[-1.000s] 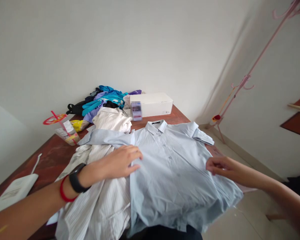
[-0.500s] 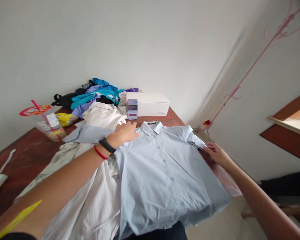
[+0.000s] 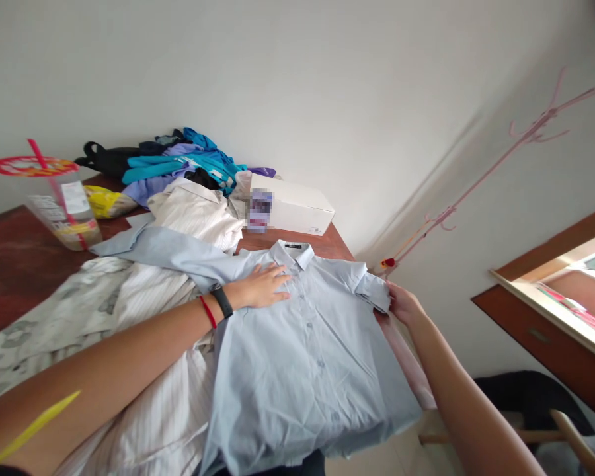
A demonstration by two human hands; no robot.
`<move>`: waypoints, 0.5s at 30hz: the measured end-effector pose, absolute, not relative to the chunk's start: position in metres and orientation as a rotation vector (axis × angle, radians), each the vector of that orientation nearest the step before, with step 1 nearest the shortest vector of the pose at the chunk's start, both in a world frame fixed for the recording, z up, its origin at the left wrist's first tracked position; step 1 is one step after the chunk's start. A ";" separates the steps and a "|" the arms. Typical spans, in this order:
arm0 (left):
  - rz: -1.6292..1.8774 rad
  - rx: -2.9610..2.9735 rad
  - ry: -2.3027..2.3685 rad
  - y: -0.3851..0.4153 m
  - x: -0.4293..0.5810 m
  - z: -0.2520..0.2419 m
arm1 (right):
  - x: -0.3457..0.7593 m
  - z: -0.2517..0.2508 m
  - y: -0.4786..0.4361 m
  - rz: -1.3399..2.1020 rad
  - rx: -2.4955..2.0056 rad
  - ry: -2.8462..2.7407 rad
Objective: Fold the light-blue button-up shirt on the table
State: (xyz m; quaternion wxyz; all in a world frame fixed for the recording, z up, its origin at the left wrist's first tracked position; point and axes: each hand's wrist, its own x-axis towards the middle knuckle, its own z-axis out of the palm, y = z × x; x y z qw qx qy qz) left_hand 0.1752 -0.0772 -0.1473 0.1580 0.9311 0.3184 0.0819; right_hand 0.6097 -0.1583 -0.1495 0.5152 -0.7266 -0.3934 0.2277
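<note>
Pale blue, lightly creased cloth makes up the button-front shirt (image 3: 297, 377) spread over the tabletop (image 3: 4, 264) beneath and between the two hands. One sleeve (image 3: 173, 250) runs out beyond the left hand (image 3: 264, 287), which lies flat on the chest with its fingers spread; the collar (image 3: 291, 254) stands just past those fingertips, with a dark label inside, and a column of buttons runs toward the wearer. Over at the right hand (image 3: 404, 303), the other sleeve (image 3: 374, 291) ends in a folded cuff.

Half a second ago the left hand was up at the shoulder beside the collar; now it is lower, on the chest. The right hand was at its sleeve then too.

Under the left forearm, part of a white striped cloth garment (image 3: 173, 403) is hidden. The lower left corner of the shirt is cut off, and the label is too small to read. Some right fingers are hidden, so I cannot tell whether they pinch the cuff.
</note>
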 end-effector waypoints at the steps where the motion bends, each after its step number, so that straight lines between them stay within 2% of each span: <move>1: 0.249 2.652 0.916 -0.076 0.175 -0.147 | 0.608 -0.146 -0.154 0.520 -1.730 -0.889; 6: 0.475 2.574 0.841 -0.070 0.178 -0.144 | 0.583 -0.120 -0.148 0.257 -1.525 -0.688; 10: 0.655 2.503 0.735 -0.068 0.180 -0.144 | 0.568 -0.102 -0.164 -0.074 -1.799 -1.157; 13: 0.538 2.514 0.836 -0.070 0.178 -0.146 | 0.583 -0.099 -0.180 -0.267 -2.030 -1.417; 15: 0.377 2.508 0.967 -0.072 0.175 -0.147 | 0.604 -0.103 -0.187 -0.237 -2.105 -1.397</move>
